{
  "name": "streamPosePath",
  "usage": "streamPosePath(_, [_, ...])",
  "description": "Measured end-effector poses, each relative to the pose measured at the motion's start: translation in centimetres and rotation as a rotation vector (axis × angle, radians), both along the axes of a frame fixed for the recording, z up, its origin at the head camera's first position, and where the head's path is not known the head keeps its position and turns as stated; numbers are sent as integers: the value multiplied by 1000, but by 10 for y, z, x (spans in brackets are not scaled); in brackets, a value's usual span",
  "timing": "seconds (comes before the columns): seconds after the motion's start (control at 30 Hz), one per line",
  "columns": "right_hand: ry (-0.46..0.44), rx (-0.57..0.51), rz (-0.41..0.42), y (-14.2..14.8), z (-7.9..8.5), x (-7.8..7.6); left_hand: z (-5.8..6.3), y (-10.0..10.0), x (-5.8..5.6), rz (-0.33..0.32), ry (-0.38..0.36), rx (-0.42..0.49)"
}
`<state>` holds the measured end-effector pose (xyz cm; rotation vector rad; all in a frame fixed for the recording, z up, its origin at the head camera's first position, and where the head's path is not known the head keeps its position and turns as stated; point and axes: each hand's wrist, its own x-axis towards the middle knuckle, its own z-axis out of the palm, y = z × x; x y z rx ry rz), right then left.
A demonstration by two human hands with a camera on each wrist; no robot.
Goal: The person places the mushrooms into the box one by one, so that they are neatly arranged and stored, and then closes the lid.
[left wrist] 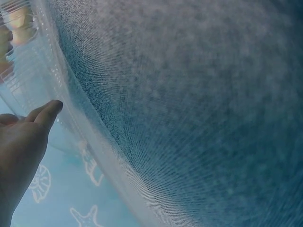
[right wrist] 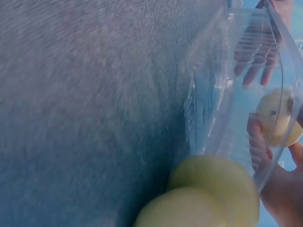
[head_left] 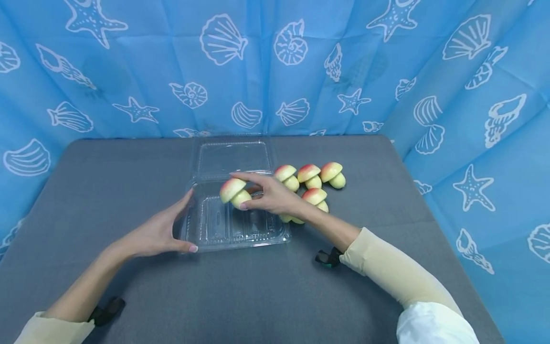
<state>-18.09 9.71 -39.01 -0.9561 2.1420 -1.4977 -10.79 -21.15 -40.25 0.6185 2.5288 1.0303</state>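
A mushroom-shaped piece [head_left: 232, 190] with a pale yellow cap and stem is pinched between the thumb and fingers of my right hand [head_left: 275, 195], held over the clear plastic box [head_left: 281, 237]. The box's lid [head_left: 234, 155] is folded back, away from me. At the box's left side, my left hand [head_left: 156, 231] has its thumb and fingers spread wide, fingertips right at the rim. In the left wrist view, those fingers [left wrist: 47, 113] lie along the clear wall. Through the box wall, the right wrist view shows the held mushroom [right wrist: 277, 118].
Several more red-and-yellow mushrooms [head_left: 332, 173] sit to the right of the box, some partly behind my right forearm. A grey cloth covers the table [head_left: 258, 296]. Behind and to the right hangs a blue curtain [head_left: 266, 62] with white shells and starfish.
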Motion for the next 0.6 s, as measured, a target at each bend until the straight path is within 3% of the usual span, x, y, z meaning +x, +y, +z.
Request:
streamPosePath(0.33, [35, 98, 42, -18, -3, 5, 0, 0, 0, -15, -2, -1])
streamPosePath(0.6, [93, 181, 23, -31, -6, 4, -1, 0, 0, -10, -10, -14])
